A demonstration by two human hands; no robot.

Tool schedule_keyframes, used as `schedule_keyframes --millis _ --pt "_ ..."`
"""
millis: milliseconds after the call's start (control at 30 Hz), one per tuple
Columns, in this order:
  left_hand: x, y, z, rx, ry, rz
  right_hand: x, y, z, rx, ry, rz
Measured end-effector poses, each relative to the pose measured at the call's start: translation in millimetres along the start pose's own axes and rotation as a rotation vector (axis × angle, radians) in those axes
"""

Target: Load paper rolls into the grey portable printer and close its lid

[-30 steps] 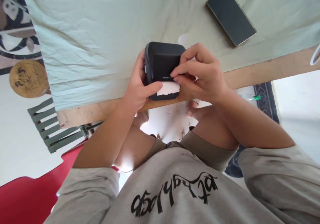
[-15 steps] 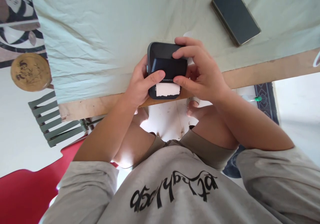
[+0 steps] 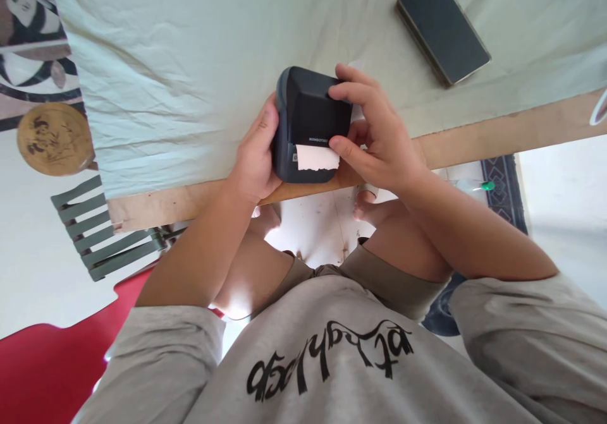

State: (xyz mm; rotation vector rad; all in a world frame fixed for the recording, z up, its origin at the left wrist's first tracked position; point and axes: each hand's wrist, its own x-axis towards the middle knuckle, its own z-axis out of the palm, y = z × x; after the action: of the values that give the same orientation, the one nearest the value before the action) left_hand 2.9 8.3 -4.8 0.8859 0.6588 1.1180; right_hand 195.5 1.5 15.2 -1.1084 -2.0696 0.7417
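A black, round-cornered printer (image 3: 317, 105) is tilted between the hands (image 3: 385, 143) at the tabletop (image 3: 474, 134) edge; white paper (image 3: 318, 157) with a ragged end sticks out below its lettering.

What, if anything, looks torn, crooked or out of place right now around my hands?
The white paper sticking out of what looks like a black mini printer has a ragged, uneven edge, as if torn rather than cut. I see nothing spilled; the smartphone just lies at a slant on the pale green cloth.
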Motion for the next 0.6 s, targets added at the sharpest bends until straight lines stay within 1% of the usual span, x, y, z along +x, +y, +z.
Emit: schedule_keyframes --millis 100,167,233,333,400,500,600 --pt "-1.1 -2.0 0.7 0.006 0.081 0.027 0.3 -1.3 1.3 0.002 -0.007 0.004" --pt "-3.0 -1.4 2.9 0.013 0.141 0.017 0.8 -2.3 2.4 -0.004 -0.009 0.015" --pt "-4.7 0.2 5.0 0.019 0.176 0.007 1.2 -3.5 3.5 -0.001 -0.011 -0.004" --pt "-4.9 1.1 4.7 0.001 0.169 0.028 1.7 -5.1 4.4 0.005 -0.026 -0.036" --pt "-2.9 -0.8 1.5 -0.024 0.143 0.047 1.8 -5.5 5.0 -0.012 -0.030 -0.035" --pt "1.0 -5.1 -3.3 -0.054 0.110 0.048 0.9 -4.6 6.3 -0.028 -0.003 -0.026" --pt "1.9 -5.0 -2.3 -0.073 0.113 0.031 -0.7 -4.1 7.1 0.007 0.037 -0.015"
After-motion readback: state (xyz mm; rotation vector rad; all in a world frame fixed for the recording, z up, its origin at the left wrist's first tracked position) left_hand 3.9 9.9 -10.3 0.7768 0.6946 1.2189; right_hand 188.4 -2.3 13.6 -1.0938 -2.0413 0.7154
